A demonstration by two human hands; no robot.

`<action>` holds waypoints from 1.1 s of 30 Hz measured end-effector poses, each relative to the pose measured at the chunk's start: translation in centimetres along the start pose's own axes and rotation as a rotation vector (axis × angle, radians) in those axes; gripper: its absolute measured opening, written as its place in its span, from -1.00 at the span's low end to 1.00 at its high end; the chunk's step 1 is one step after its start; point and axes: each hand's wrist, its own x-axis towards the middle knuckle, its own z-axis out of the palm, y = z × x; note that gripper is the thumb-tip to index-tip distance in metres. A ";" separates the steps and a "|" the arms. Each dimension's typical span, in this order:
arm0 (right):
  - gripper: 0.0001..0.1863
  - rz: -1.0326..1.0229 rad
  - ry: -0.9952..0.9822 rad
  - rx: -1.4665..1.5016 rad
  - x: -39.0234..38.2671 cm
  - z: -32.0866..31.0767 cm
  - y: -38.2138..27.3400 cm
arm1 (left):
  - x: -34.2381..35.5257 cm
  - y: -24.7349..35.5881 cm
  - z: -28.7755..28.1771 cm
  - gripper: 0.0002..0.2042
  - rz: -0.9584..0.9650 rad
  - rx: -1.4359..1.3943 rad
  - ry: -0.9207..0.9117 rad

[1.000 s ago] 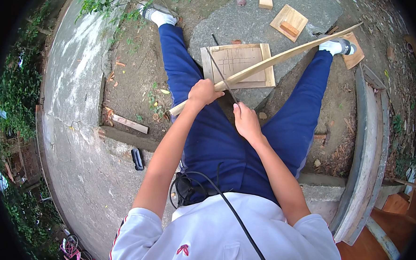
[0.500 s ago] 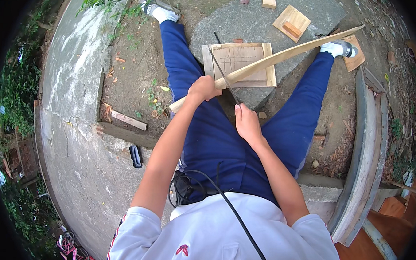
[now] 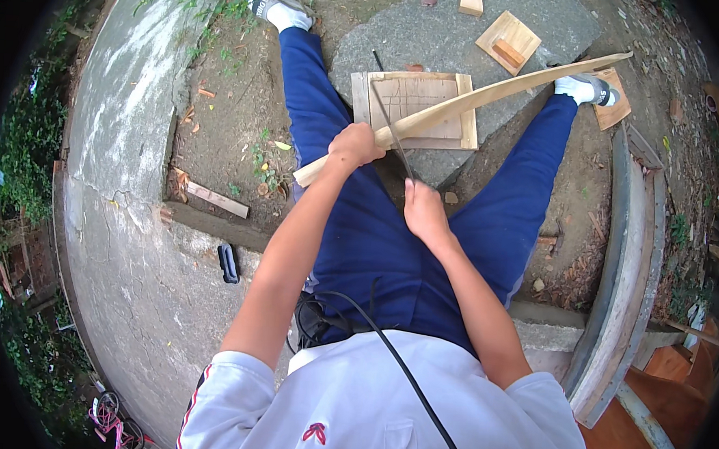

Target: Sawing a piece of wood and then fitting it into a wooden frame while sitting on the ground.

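My left hand [image 3: 357, 145] is closed round a long, slightly curved wooden strip [image 3: 484, 99] near its lower left end. From there the strip slants up to the right, passing over my left thigh, and its far end is by my right foot. A thin, dark, straight metal tool [image 3: 384, 112] crosses the strip just right of my left hand. Its near end sits in my closed right hand [image 3: 427, 212]; whether it is a file or a blade I cannot tell. Under the strip lies a shallow wooden frame [image 3: 467, 123] with lines marked on its panel.
A flat grey stone slab [image 3: 385, 43] carries the frame, a square board [image 3: 499, 37] with a small block on it, and another block [image 3: 471, 3]. Wooden planks [image 3: 629, 279] stand to my right. A small dark tray-like object [image 3: 228, 264] lies on the concrete at left.
The view shifts slightly. Both hands keep their hold, and the metal tool still lies across the wooden strip in almost the same place.
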 end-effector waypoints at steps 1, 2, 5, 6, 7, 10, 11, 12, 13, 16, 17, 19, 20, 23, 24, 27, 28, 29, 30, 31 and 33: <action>-0.51 -0.087 0.065 0.046 0.2 -0.1 -0.3 | 0.0 0.0 0.0 -0.59 0.034 0.065 0.049; -0.51 -0.175 0.138 0.083 0.5 -0.3 -0.4 | 0.1 0.0 0.1 -0.61 0.026 0.044 0.044; -0.55 -0.012 -0.027 -0.010 -0.2 -0.8 -0.3 | 0.7 -0.6 0.1 -0.59 0.036 0.002 -0.155; -0.56 0.053 -0.103 -0.055 -0.6 -0.8 -0.2 | 0.8 -0.9 0.2 -0.60 0.067 -0.085 -0.239; -0.58 0.118 -0.123 -0.094 -0.6 -0.8 0.0 | 1.3 -1.0 0.1 -0.61 0.079 -0.146 -0.250; -0.54 0.030 0.004 -0.017 -0.9 -0.5 0.7 | 1.9 -1.7 0.0 -0.66 0.046 -0.182 -0.264; -0.54 -0.063 0.035 0.000 -0.6 -0.2 0.9 | 2.2 -1.7 -0.1 -0.66 0.043 -0.171 -0.284; -0.53 -0.155 0.087 0.006 -0.3 0.0 0.9 | 2.2 -1.8 -0.1 -0.66 0.063 -0.188 -0.326; -0.53 -0.131 0.072 -0.026 -0.3 0.2 1.1 | 2.3 -1.9 -0.1 -0.66 0.082 -0.233 -0.342; -0.52 0.095 -0.083 -0.136 0.3 0.6 1.1 | 2.6 -1.9 -0.1 -0.68 0.058 -0.314 -0.369; -0.53 0.133 -0.106 -0.125 0.3 0.5 1.1 | 2.6 -2.0 -0.1 -0.70 0.064 -0.324 -0.355; -0.54 -0.088 0.033 -0.037 0.2 0.3 1.1 | 2.7 -2.1 0.1 -0.71 0.054 -0.312 -0.349; -0.54 -0.185 0.106 0.001 -0.1 0.2 1.1 | 2.9 -2.2 0.1 -0.71 0.083 -0.339 -0.409; -0.55 -0.022 -0.047 -0.073 -0.5 -0.2 1.2 | 3.1 -2.5 0.4 -0.72 0.091 -0.318 -0.395; -0.55 -0.014 -0.076 -0.088 -0.8 -0.3 1.2 | 3.2 -2.6 0.4 -0.72 0.053 -0.325 -0.373; -0.58 0.009 -0.054 -0.113 -0.4 -0.2 1.3 | 3.3 -2.5 0.6 -0.74 0.112 -0.366 -0.382; -0.57 0.013 -0.053 -0.130 -0.5 -0.2 1.4 | 3.2 -2.6 0.5 -0.74 0.079 -0.351 -0.392; -0.55 -0.081 -0.013 -0.071 -0.3 0.0 1.6 | 3.2 -2.5 0.5 -0.74 0.078 -0.360 -0.401; -0.54 -0.187 0.030 -0.024 -0.1 0.1 1.7 | 3.1 -2.5 0.4 -0.74 0.102 -0.398 -0.438; -0.52 -0.144 0.023 -0.059 -0.2 0.1 2.0 | 3.1 -2.5 0.3 -0.75 0.086 -0.344 -0.424; -0.52 -0.016 -0.042 -0.119 -0.2 0.1 2.5 | 3.0 -2.5 0.2 -0.75 0.087 -0.403 -0.452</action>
